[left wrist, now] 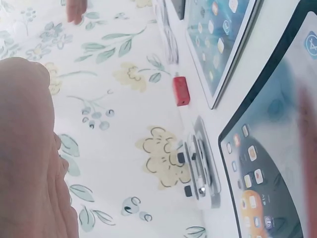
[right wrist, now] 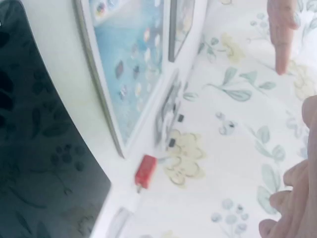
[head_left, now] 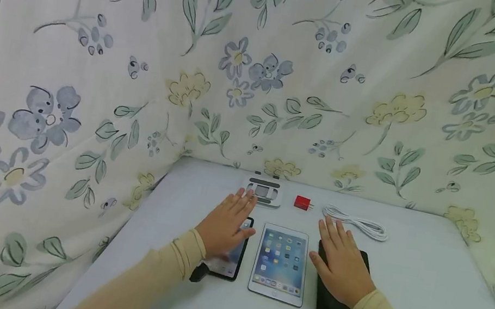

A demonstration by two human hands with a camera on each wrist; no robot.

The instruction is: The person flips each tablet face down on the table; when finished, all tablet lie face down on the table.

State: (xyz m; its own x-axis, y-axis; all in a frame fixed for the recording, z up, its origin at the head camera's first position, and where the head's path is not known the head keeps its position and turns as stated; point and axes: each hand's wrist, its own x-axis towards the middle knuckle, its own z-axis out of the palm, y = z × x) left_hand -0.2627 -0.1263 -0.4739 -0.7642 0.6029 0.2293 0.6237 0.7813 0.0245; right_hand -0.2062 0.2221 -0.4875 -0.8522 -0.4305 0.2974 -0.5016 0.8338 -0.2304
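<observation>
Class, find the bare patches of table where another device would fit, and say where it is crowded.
Bare: table right of the black case; the near edge before the tablet. Crowded: the middle row and the stand, red plug, cable.

On my desk (head_left: 430,275) I count one lit phone (head_left: 230,262); one white tablet (head_left: 281,262); one dark slab (head_left: 333,302); one red plug (head_left: 302,203); one coiled white cable (head_left: 357,223); one grey stand (head_left: 263,191).
</observation>
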